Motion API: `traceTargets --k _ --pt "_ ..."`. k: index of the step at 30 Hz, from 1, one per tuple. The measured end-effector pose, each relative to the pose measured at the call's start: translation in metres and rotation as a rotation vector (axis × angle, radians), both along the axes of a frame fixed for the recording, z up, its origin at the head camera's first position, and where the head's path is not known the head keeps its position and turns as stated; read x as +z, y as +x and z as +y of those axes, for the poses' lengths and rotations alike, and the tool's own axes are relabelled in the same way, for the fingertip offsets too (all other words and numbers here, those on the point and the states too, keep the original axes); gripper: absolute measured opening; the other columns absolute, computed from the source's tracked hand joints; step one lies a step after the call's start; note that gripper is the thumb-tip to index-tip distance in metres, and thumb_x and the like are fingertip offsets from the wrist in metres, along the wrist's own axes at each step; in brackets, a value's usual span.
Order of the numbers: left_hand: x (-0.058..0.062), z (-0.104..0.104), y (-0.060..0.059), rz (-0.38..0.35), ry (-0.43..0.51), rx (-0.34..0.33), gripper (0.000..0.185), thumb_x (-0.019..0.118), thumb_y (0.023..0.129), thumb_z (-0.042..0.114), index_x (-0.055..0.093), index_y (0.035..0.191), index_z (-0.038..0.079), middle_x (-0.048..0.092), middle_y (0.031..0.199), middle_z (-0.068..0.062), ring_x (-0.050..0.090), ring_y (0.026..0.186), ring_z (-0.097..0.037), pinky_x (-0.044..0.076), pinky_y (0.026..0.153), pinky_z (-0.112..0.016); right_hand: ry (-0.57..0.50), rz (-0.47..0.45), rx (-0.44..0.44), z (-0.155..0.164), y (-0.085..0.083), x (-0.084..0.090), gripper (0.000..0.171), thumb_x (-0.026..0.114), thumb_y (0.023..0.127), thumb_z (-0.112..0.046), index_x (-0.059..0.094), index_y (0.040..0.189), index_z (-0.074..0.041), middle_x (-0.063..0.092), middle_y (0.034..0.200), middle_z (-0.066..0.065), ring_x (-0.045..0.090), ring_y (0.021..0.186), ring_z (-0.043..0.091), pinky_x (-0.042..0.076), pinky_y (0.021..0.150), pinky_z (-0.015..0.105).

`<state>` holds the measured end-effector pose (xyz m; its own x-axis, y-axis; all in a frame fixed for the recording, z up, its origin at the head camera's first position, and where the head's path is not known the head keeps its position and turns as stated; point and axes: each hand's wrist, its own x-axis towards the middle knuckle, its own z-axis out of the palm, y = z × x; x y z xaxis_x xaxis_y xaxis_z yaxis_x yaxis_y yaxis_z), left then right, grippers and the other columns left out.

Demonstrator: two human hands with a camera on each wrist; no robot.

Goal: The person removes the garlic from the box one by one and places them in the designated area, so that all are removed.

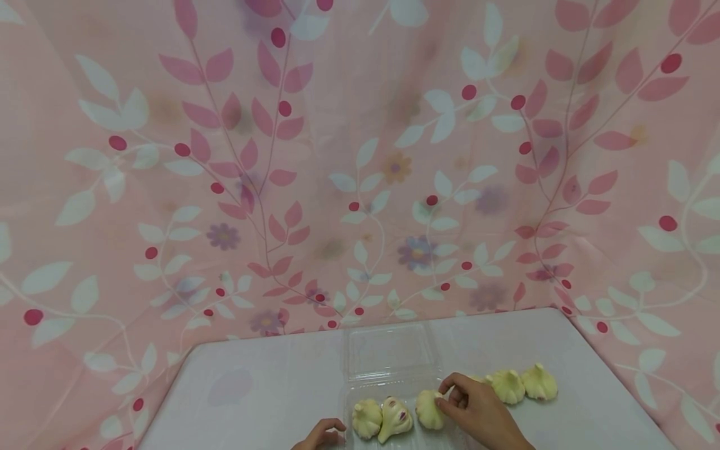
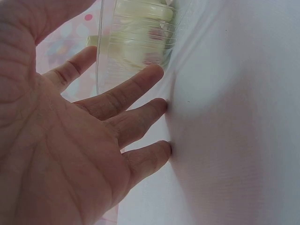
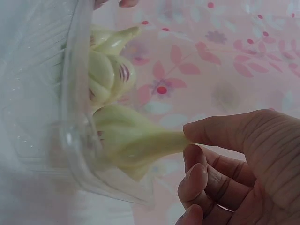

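Observation:
My right hand [image 1: 478, 409] pinches the stem of a pale garlic bulb [image 3: 136, 138] between thumb and fingertips. That bulb sits inside the right part of a clear plastic clamshell box [image 3: 75, 122]. To its left in the box are two more bulbs, one round [image 1: 367, 419] and one on its side with purple marks [image 1: 397, 415]. At the box's left side is my left hand [image 1: 322, 434], fingers loosely extended. In the left wrist view its fingertips rest at the white tabletop, next to the box wall.
The box's clear lid [image 1: 392, 351] lies folded back behind it. Right of the box, a row of garlic bulbs [image 1: 508, 386] stands on the white table [image 1: 264, 381], one partly hidden by my right hand. A pink floral curtain [image 1: 360, 156] hangs behind the table.

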<state>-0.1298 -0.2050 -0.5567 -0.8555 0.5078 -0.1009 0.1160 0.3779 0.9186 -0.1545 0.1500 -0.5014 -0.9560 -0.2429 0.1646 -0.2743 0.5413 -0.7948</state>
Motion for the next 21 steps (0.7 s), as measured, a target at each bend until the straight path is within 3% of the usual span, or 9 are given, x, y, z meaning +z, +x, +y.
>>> traceTargets --k 4,15,21 --pt "-0.001 0.001 0.001 0.008 -0.008 0.026 0.045 0.070 0.082 0.018 0.042 0.116 0.005 0.059 0.110 -0.021 0.059 0.097 -0.021 0.048 0.078 -0.045 0.000 0.018 0.001 0.000 0.002 0.006 0.017 0.069 0.083 -0.032 0.060 0.090 -0.020 0.053 0.062 -0.011 0.046 0.050 0.003 0.041 0.048 0.023" --pt "-0.004 0.001 0.001 0.061 -0.009 0.038 0.043 0.069 0.083 0.019 0.043 0.115 0.008 0.062 0.107 -0.021 0.060 0.096 -0.016 0.049 0.075 -0.035 -0.018 0.022 -0.063 0.001 0.014 0.033 0.020 0.069 0.082 -0.035 0.060 0.089 -0.019 0.053 0.063 -0.010 0.049 0.056 0.004 0.043 0.052 0.022" --pt "-0.006 0.003 0.003 0.068 -0.010 0.065 0.044 0.070 0.082 0.020 0.043 0.115 0.008 0.063 0.104 -0.018 0.061 0.092 -0.013 0.050 0.074 -0.037 -0.025 0.050 -0.084 0.005 0.017 0.040 0.017 0.070 0.082 -0.034 0.060 0.088 -0.022 0.053 0.062 -0.011 0.050 0.054 0.005 0.044 0.052 0.023"
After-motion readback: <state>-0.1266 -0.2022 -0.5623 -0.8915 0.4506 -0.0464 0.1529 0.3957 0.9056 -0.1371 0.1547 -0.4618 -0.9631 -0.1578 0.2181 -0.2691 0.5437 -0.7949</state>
